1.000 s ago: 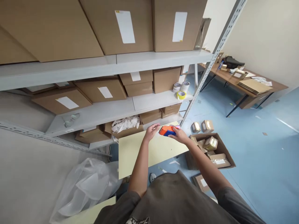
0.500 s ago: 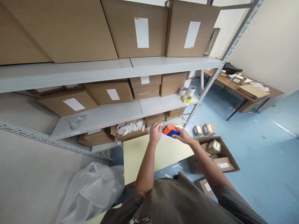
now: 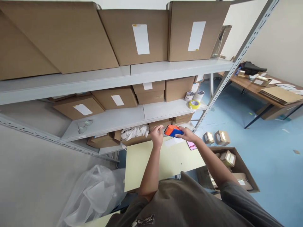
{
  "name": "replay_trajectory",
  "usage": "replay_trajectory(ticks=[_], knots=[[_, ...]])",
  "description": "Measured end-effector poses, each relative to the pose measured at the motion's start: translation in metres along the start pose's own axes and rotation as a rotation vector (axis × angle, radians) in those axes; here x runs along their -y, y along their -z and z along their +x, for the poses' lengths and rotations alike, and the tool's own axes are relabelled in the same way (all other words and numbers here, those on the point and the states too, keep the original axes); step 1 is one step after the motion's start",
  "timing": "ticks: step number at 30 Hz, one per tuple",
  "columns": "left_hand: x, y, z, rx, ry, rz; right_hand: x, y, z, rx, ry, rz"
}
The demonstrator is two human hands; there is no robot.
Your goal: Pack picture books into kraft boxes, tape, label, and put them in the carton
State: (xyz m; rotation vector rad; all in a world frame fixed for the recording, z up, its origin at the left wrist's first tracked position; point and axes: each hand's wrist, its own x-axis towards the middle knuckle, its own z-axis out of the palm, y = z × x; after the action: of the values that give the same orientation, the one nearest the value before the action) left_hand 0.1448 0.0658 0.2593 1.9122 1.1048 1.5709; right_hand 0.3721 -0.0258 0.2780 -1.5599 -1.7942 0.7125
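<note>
An orange-and-blue handheld device (image 3: 174, 131), its exact kind unclear, is gripped by its blue end in my right hand (image 3: 188, 135). Its orange end points left, toward my left hand (image 3: 157, 136). That hand is closed, fingers curled with the tips together just left of the device; whatever they may hold is too small to make out. Both hands are above the pale yellow tabletop (image 3: 138, 159). White paper (image 3: 174, 141) lies under the device, and a phone (image 3: 191, 145) with a pink screen rests by my right forearm.
Ahead stands a grey shelf rack (image 3: 113, 117) with cardboard boxes, tape rolls (image 3: 194, 104) and safety glasses (image 3: 84, 126). A large open carton (image 3: 247, 164) of small boxes is at the right. Clear plastic bags (image 3: 97, 189) lie lower left. A wooden table (image 3: 252, 91) stands further right.
The view has shifted, bringing the phone into sight beside my right forearm. My left fingertips sit slightly farther from the orange end. My right hand keeps its hold on the device.
</note>
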Motion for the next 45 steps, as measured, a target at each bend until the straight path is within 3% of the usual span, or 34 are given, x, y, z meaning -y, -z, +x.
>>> replay_trajectory(ticks=[7, 12, 17, 24, 29, 33, 36, 41, 45], knots=[[-0.011, -0.029, 0.016, -0.020, 0.071, 0.027, -0.033, 0.033, 0.023, 0.010, 0.076, 0.005], [-0.006, -0.052, 0.022, -0.056, 0.117, 0.069, -0.063, 0.039, 0.040, -0.011, 0.110, -0.015], [0.009, -0.068, 0.023, 0.052, 0.307, 0.014, -0.093, 0.047, 0.086, -0.137, 0.111, -0.169], [0.014, -0.055, 0.012, 0.054, 0.413, 0.003, -0.125, 0.077, 0.187, -0.146, -0.018, -0.503], [0.011, -0.038, -0.001, 0.047, 0.422, 0.056, -0.150, 0.064, 0.223, -0.016, -0.152, -0.569], [0.018, -0.028, -0.007, 0.007, 0.424, 0.114, -0.166, 0.048, 0.221, -0.160, -0.066, -0.484], [0.023, -0.025, -0.008, -0.014, 0.424, 0.148, -0.159, 0.042, 0.208, -0.291, 0.019, -0.359], [0.025, -0.024, -0.006, -0.013, 0.398, 0.153, -0.124, 0.029, 0.164, -0.292, 0.177, -0.113], [0.024, -0.018, -0.014, 0.042, 0.407, 0.195, -0.110, -0.001, 0.112, -0.272, 0.161, -0.004]])
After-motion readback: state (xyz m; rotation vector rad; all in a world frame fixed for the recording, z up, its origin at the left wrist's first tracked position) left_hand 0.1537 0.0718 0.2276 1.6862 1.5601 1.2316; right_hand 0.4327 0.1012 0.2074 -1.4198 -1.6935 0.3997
